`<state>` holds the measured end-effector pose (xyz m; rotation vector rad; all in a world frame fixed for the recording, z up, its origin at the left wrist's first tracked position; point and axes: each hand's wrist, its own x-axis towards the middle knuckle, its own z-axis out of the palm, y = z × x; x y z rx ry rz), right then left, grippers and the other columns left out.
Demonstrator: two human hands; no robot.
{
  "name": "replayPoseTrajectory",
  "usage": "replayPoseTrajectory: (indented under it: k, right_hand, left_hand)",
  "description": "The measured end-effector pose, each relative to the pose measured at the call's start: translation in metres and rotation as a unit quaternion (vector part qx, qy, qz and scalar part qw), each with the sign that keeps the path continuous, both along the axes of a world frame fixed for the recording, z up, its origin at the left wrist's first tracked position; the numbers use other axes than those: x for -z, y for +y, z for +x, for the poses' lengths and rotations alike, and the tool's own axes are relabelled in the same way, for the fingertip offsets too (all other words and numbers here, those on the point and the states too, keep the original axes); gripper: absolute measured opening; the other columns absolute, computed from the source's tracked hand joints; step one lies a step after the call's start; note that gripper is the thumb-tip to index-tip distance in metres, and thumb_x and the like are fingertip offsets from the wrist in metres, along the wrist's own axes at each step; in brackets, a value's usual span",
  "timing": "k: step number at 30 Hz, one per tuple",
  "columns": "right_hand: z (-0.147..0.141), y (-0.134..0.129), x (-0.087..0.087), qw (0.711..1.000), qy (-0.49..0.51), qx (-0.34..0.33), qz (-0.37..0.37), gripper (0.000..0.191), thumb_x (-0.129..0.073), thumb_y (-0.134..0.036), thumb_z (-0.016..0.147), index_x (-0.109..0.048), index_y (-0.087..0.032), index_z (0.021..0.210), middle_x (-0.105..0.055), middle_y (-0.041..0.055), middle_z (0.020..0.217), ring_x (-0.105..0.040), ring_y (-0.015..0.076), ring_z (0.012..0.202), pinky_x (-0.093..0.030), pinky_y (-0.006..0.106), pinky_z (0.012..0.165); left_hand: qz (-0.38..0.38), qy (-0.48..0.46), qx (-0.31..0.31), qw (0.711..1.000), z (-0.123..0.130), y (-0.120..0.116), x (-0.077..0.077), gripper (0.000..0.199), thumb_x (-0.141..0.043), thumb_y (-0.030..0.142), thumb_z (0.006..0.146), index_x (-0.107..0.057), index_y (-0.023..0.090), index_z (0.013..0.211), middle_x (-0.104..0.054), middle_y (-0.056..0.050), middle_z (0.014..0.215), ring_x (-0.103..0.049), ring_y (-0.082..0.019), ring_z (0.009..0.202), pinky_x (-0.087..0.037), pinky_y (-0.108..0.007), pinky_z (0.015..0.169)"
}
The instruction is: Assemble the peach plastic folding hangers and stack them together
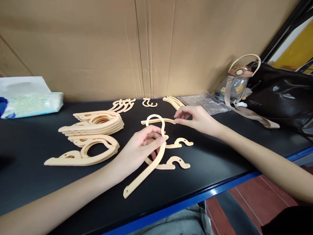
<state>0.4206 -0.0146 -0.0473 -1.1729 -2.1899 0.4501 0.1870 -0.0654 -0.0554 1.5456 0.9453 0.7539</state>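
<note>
My left hand (133,148) is closed on a cream plastic hanger piece (141,178), pinched between thumb and fingers. A hook rises at its top, and a long arm with a small hole at its end slants down to the left. Beyond it, my right hand (195,120) pinches the right end of a slim curved hanger arm (157,120) at table level. Partly behind the held piece lie two flat pieces with curled ends, an upper curled piece (182,142) and a lower curled piece (179,162); their left parts are hidden.
Folded hangers are stacked on the left, a rear stack (95,125) and a front stack (90,160). Along the back lie small curved pieces (124,105), hooks (149,103), loose strips (174,101) and clear plastic (207,101). Tissues (34,102), a bottle (238,85) and a black bag (281,94) flank them.
</note>
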Motion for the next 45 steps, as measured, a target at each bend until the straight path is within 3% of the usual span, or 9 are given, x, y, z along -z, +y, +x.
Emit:
replayPoseTrajectory:
  k: [3, 7, 15, 18, 23, 28, 31, 36, 45]
  right_hand:
    - [0.006, 0.008, 0.004, 0.993, -0.110, 0.047, 0.015, 0.033, -0.064, -0.050, 0.084, -0.071, -0.019, 0.094, -0.068, 0.0046, 0.091, -0.059, 0.0169, 0.077, -0.041, 0.028, 0.067]
    - [-0.001, 0.010, 0.011, 0.988, -0.132, 0.071, 0.025, 0.028, -0.062, -0.046, 0.087, -0.073, -0.020, 0.090, -0.067, 0.0040, 0.090, -0.057, 0.0153, 0.074, -0.039, 0.027, 0.065]
    - [0.005, 0.022, 0.016, 0.986, 0.087, 0.088, -0.115, 0.022, -0.062, -0.033, 0.084, -0.070, -0.013, 0.086, -0.070, 0.0054, 0.073, -0.061, 0.0135, 0.065, -0.046, 0.026, 0.061]
    - [0.009, 0.022, 0.012, 0.959, 0.182, 0.101, -0.191, 0.022, -0.066, -0.030, 0.082, -0.069, -0.011, 0.092, -0.072, 0.0089, 0.081, -0.061, 0.0116, 0.064, -0.046, 0.021, 0.053]
    - [0.007, 0.018, 0.010, 0.905, 0.301, 0.073, -0.291, 0.018, -0.063, -0.022, 0.086, -0.068, -0.013, 0.100, -0.070, 0.0074, 0.091, -0.063, 0.0096, 0.076, -0.053, 0.017, 0.063]
    - [0.003, 0.015, 0.009, 0.842, 0.404, 0.023, -0.358, 0.014, -0.055, -0.013, 0.087, -0.064, -0.014, 0.097, -0.062, 0.0020, 0.077, -0.061, 0.0101, 0.066, -0.056, 0.020, 0.060]
    - [0.000, 0.009, 0.003, 0.820, 0.413, 0.033, -0.394, 0.015, -0.052, -0.012, 0.087, -0.062, -0.016, 0.097, -0.057, -0.0002, 0.071, -0.055, 0.0088, 0.054, -0.051, 0.018, 0.045]
    - [-0.006, -0.006, -0.009, 0.852, 0.329, 0.031, -0.406, 0.018, -0.052, -0.018, 0.090, -0.060, -0.018, 0.106, -0.061, 0.0001, 0.076, -0.045, 0.0043, 0.041, -0.032, 0.013, 0.028]
    - [-0.014, -0.025, -0.009, 0.944, 0.105, -0.021, -0.314, 0.023, -0.053, -0.039, 0.093, -0.057, -0.016, 0.098, -0.059, -0.0034, 0.049, -0.036, 0.0044, 0.031, -0.024, 0.014, 0.029]
  left_hand:
    - [0.002, -0.002, -0.013, 1.000, 0.000, 0.000, 0.000, 0.024, -0.062, 0.040, 0.085, -0.056, 0.019, 0.096, -0.057, 0.002, 0.079, -0.052, -0.010, 0.064, -0.049, -0.018, 0.052]
    - [0.014, -0.003, -0.022, 1.000, 0.000, 0.000, 0.000, 0.024, -0.062, 0.041, 0.085, -0.057, 0.019, 0.094, -0.058, 0.001, 0.086, -0.054, -0.010, 0.066, -0.049, -0.018, 0.052]
    - [0.016, -0.019, -0.055, 0.998, -0.002, 0.000, 0.000, 0.021, -0.060, 0.038, 0.085, -0.058, 0.019, 0.095, -0.057, 0.001, 0.086, -0.053, -0.010, 0.066, -0.049, -0.018, 0.052]
    - [0.010, -0.022, -0.071, 0.997, -0.003, 0.000, 0.000, 0.020, -0.061, 0.037, 0.085, -0.058, 0.019, 0.094, -0.056, 0.001, 0.084, -0.053, -0.010, 0.068, -0.049, -0.017, 0.053]
    - [0.013, -0.014, -0.072, 0.997, -0.002, 0.000, 0.000, 0.021, -0.061, 0.038, 0.084, -0.059, 0.019, 0.093, -0.057, 0.001, 0.083, -0.054, -0.011, 0.068, -0.049, -0.018, 0.052]
    - [0.012, -0.013, -0.079, 0.997, -0.002, 0.000, 0.000, 0.022, -0.062, 0.039, 0.083, -0.060, 0.019, 0.092, -0.058, 0.000, 0.086, -0.055, -0.011, 0.068, -0.049, -0.018, 0.051]
    - [0.007, -0.009, -0.081, 0.997, -0.002, 0.000, -0.002, 0.021, -0.061, 0.038, 0.083, -0.060, 0.019, 0.093, -0.059, 0.000, 0.086, -0.056, -0.012, 0.069, -0.049, -0.018, 0.052]
    - [0.001, -0.011, -0.079, 0.997, -0.003, -0.001, -0.003, 0.021, -0.060, 0.038, 0.086, -0.060, 0.019, 0.094, -0.058, 0.001, 0.084, -0.055, -0.011, 0.070, -0.050, -0.017, 0.054]
    - [0.006, -0.012, -0.083, 0.996, -0.004, 0.001, -0.002, 0.018, -0.061, 0.037, 0.086, -0.062, 0.019, 0.089, -0.060, 0.001, 0.085, -0.055, -0.012, 0.076, -0.049, -0.015, 0.057]
